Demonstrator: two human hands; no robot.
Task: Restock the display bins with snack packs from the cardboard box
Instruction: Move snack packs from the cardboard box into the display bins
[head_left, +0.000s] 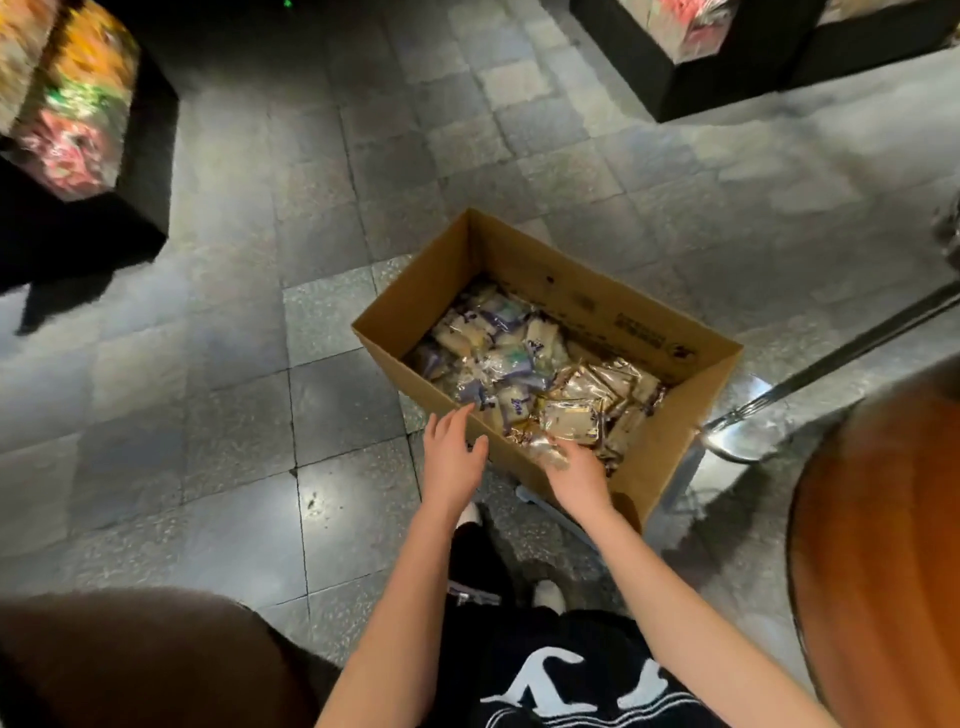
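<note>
Because the cardboard box (571, 280) sat low, the left hand (454, 460) hovered at its rim, fingers loose, while the right hand (579, 475) pinched a snack pack (548, 451), apparently to lift it out.

The box (545, 260) is open on top, so its packs (498, 358) can be reached from above, while its walls bar the sides. The left hand (452, 460) and right hand (579, 475) sit at its 6 o'clock rim. Open floor (234, 338) runs from 8 to 12 o'clock of the box. A metal stand (743, 434) crowds it at 3 o'clock. Bins stand well apart at 10 (78, 104) and 1 o'clock (691, 31).
</note>
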